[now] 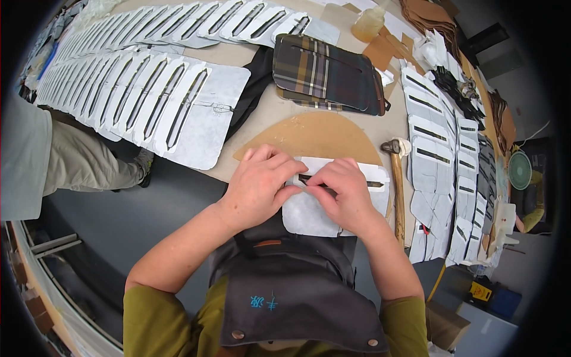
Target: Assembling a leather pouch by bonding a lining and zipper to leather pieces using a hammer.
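Observation:
In front of me a white-backed fabric panel [308, 219] lies at the table edge, over a brown rounded board [321, 132]. It has a long narrow slot with dark material showing in it. My left hand [257, 185] pinches the panel at the slot's left end, thumb against fingers. Close beside it, my right hand [344, 193] pinches the slot's edge from the other side, fingertips nearly touching the left ones. The slot's right end shows past my right hand; its middle is hidden by my fingers.
A hammer [398, 184] lies right of the board. Plaid fabric pieces [324, 74] are stacked behind it. Overlapping rows of slotted white panels [205, 128] cover the left, and more slotted panels [429, 157] lie at right. Another person's leg [89, 149] stands at left.

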### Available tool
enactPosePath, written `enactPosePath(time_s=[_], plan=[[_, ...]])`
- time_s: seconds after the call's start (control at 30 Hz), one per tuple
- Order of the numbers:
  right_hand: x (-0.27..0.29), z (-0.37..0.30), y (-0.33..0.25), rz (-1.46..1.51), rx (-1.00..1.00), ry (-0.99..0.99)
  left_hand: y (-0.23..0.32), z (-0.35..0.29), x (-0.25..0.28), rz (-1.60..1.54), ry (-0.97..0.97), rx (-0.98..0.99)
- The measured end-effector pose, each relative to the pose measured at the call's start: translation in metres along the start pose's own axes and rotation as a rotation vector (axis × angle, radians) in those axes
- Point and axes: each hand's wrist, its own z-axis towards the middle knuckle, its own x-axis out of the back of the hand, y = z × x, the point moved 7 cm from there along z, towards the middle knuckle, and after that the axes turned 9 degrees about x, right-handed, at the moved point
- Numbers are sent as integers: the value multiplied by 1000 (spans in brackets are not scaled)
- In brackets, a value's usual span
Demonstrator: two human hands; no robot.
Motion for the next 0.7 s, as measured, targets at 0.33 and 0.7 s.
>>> enactPosePath(time_s=[0.33, 0.7], plan=[[6, -17, 5, 57, -42, 268, -11, 17, -1, -427, -223, 327], [4, -19, 11, 95, -80, 263, -14, 11, -38, -1518, -635, 863]])
